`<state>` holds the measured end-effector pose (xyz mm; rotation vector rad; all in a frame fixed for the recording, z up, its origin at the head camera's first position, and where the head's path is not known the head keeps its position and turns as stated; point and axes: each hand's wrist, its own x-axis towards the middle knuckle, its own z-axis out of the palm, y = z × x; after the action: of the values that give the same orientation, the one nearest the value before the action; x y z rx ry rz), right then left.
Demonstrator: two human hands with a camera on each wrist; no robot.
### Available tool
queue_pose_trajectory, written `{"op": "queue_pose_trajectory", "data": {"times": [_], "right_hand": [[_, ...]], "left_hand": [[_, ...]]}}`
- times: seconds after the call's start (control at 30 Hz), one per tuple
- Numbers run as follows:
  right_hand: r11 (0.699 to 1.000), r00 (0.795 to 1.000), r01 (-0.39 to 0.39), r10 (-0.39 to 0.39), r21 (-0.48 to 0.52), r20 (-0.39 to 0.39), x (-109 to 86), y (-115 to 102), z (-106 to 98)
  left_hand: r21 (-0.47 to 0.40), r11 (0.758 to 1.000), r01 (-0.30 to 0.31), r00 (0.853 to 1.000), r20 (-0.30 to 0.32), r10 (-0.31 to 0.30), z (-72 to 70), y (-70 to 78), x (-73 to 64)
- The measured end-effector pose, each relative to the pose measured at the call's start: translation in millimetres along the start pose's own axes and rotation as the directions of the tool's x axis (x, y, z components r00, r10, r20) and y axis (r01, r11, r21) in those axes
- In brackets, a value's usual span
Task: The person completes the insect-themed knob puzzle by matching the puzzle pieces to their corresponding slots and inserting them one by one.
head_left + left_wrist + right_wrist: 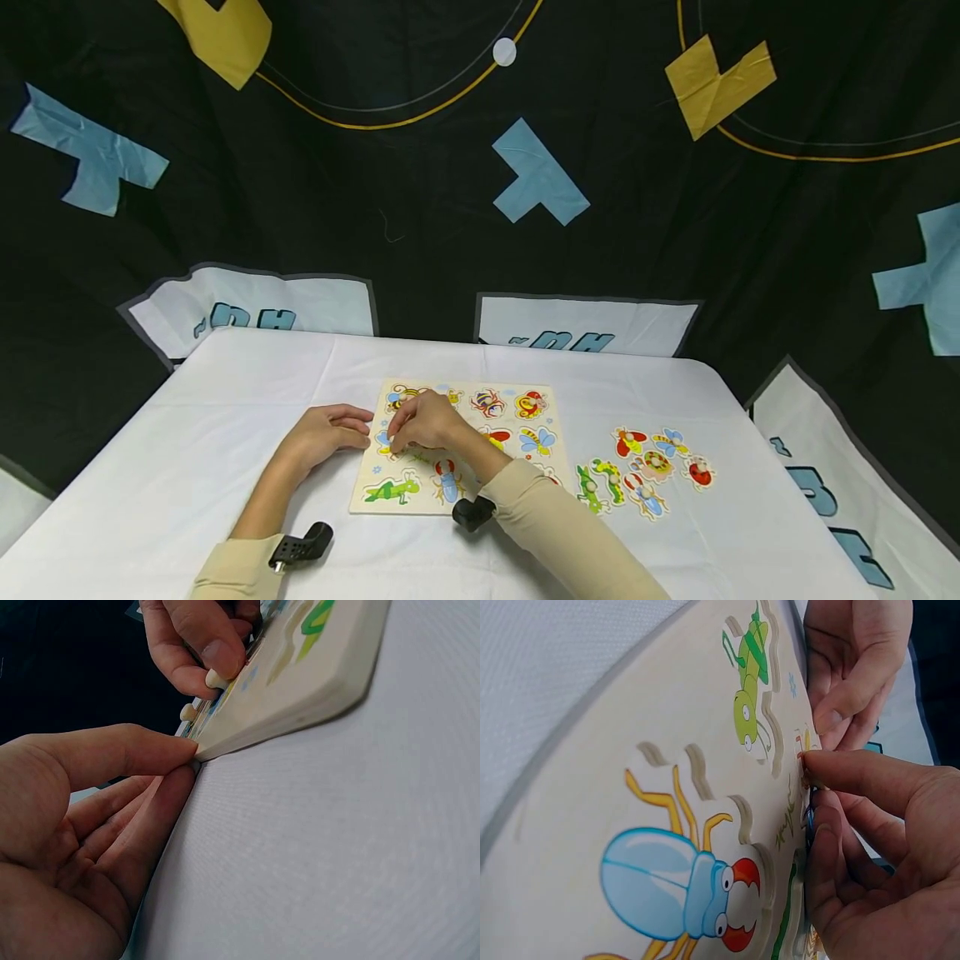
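Note:
A wooden peg puzzle board point(420, 507) with printed insects lies on the white table. My right hand point(429, 419) reaches over its left side, thumb and fingers pinching the small wooden knob point(216, 679) of a puzzle piece at the left of the middle row. That piece point(384, 443) shows pale blue at its edge; the fingers cover most of it. Beside the board, my left hand point(321, 433) touches its left edge with thumb and fingertips, fingers fairly straight. Recesses with a green grasshopper point(750, 675) and a blue beetle point(660, 881) show in the right wrist view.
Right of the board lie several loose insect pieces, among them a ladybug point(700, 472), a blue beetle piece point(645, 497) and a green caterpillar point(609, 481). Another knob point(188, 712) stands up from the board. A black curtain point(420, 250) hangs behind the table.

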<state>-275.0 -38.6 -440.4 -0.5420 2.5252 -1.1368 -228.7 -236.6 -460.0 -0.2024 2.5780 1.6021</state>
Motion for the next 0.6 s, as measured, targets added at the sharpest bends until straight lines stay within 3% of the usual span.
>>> {"op": "queue_pose_trajectory", "data": {"times": [0.6], "right_hand": [[1.0, 1.0, 0.011, -0.011, 0.008, 0.006, 1.1, 5.7, 0.8]], "left_hand": [[0.004, 1.0, 0.015, 1.0, -0.006, -0.015, 0.5, -0.9, 0.2]]}}
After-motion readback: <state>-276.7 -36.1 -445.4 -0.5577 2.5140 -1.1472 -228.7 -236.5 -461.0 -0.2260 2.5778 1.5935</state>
